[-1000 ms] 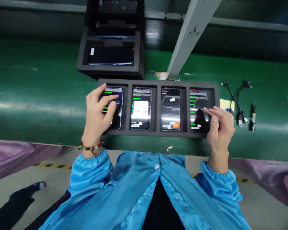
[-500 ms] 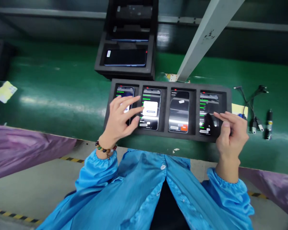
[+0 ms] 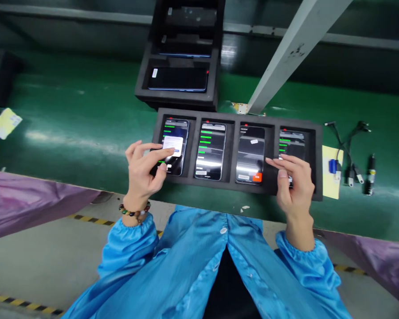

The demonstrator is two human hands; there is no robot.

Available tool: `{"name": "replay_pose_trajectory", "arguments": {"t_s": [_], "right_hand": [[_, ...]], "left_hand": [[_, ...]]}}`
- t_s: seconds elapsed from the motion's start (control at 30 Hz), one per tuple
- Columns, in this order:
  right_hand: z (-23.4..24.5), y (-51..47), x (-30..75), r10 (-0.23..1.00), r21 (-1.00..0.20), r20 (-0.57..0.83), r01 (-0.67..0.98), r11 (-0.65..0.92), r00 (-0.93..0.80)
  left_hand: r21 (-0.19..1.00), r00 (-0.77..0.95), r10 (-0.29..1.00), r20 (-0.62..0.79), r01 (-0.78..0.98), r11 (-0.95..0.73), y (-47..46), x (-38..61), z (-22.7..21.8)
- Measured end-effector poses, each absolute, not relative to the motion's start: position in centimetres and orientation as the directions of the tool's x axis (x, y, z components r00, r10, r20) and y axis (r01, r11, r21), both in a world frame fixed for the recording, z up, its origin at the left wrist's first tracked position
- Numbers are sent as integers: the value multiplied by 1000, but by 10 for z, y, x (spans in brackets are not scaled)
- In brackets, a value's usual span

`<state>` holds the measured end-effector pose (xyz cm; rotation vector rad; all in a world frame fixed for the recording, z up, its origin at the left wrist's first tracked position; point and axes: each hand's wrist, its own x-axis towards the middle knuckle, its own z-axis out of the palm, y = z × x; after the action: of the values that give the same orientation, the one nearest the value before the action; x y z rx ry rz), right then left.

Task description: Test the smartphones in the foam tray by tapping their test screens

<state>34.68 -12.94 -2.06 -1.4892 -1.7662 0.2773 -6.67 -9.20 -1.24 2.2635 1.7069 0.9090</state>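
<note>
moved leftward: left hand, right hand, loosely spread, crossing edges of tray.

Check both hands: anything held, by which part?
Nothing is held. The left hand is at the leftmost black-screened phone in the near rectangular black foam tray; the right hand is over the rightmost phone.

A tray holds four phones, one per slot. The left hand's fingertips are at the white pop-up on the leftmost phone; the right hand partly hides the rightmost phone. Behind stands a tray stack. Cables, yellow paper and a black tube lie to the right.
</note>
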Motion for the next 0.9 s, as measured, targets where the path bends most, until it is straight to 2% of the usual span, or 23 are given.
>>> {"name": "replay_pose_trajectory", "arguments": {"t_s": [0.2,0.43,0.9], "right_hand": [[-24,-130,347,911,-587,411,758,284,-23],[-25,-127,345,907,-572,419,768,289,-30],[-28,-127,347,910,-567,412,771,290,-39]], "left_hand": [[519,35,942,333,828,-214,-84,-59,-11],[576,-30,895,445,775,-260,-84,-53,-18],[585,-113,871,479,780,-220,-84,-54,-25]]}}
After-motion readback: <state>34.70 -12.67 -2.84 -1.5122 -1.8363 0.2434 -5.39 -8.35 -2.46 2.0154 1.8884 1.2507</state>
